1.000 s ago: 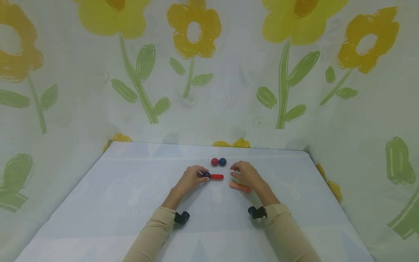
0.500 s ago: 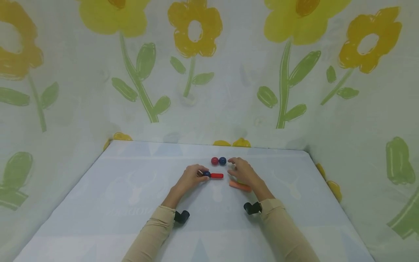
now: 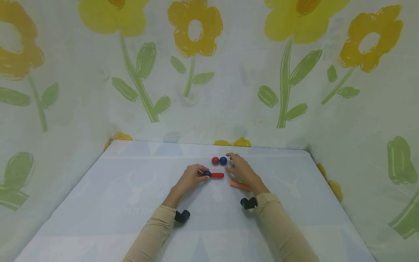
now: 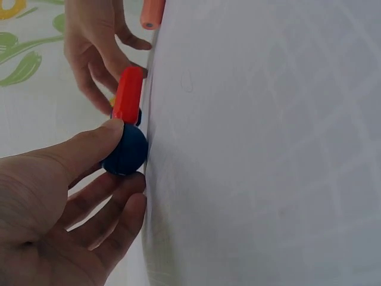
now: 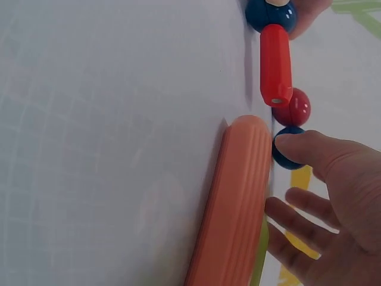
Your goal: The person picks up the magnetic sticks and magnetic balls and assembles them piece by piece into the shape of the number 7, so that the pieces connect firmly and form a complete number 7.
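Thumb and fingers of my left hand (image 3: 192, 177) pinch a dark blue ball (image 4: 126, 154). A short red rod (image 4: 128, 95) sticks out of that ball toward the right, with a small hole in its free end in the right wrist view. My right hand (image 3: 243, 170) has its fingers spread and loosely bent, and holds nothing. It is beside a second dark blue ball (image 3: 223, 161), which touches a red ball (image 3: 215, 160) on its left. In the right wrist view the thumb overlaps the second blue ball (image 5: 289, 148); whether it touches it, I cannot tell.
Under the right hand lies a ridged orange rod (image 5: 232, 202). A yellow-green piece (image 5: 261, 256) lies along its far side, mostly hidden. All rest on a table (image 3: 137, 218) with a pale cloth. Flower-printed fabric (image 3: 229, 91) stands behind and at both sides.
The right hand has moved forward and a little left, from above the orange rod to beside the blue ball at the back. The left hand keeps its hold without visible movement.
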The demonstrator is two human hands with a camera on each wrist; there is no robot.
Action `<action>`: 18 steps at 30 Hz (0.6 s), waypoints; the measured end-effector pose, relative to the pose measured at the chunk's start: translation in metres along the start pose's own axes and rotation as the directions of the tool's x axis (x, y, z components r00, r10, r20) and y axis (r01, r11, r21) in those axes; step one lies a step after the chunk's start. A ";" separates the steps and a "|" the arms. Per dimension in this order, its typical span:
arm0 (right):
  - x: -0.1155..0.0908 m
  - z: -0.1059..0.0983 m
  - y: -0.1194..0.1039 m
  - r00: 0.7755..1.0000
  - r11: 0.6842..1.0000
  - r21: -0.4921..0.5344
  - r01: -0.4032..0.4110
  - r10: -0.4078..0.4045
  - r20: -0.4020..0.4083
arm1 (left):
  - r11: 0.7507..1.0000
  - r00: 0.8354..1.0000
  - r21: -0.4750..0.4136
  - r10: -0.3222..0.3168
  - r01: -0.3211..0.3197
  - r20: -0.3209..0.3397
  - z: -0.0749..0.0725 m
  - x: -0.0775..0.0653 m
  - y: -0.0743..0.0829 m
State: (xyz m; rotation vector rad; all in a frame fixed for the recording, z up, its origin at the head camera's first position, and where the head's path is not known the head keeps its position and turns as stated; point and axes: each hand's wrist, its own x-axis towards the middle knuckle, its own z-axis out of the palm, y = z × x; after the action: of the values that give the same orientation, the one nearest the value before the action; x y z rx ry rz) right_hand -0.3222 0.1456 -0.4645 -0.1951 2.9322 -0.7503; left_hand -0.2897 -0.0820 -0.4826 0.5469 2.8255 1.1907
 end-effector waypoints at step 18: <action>0.014 0.005 -0.012 0.994 0.994 -0.043 0.099 -0.101 -0.037 | 1.000 1.000 -0.013 0.008 -0.008 0.005 -0.004 -0.002 0.002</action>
State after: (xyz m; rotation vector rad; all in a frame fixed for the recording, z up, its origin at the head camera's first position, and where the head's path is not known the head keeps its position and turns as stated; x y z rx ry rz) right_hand -0.3338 0.1301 -0.4642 -0.3370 2.9954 -0.7148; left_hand -0.2880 -0.0834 -0.4786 0.5602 2.8121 1.2060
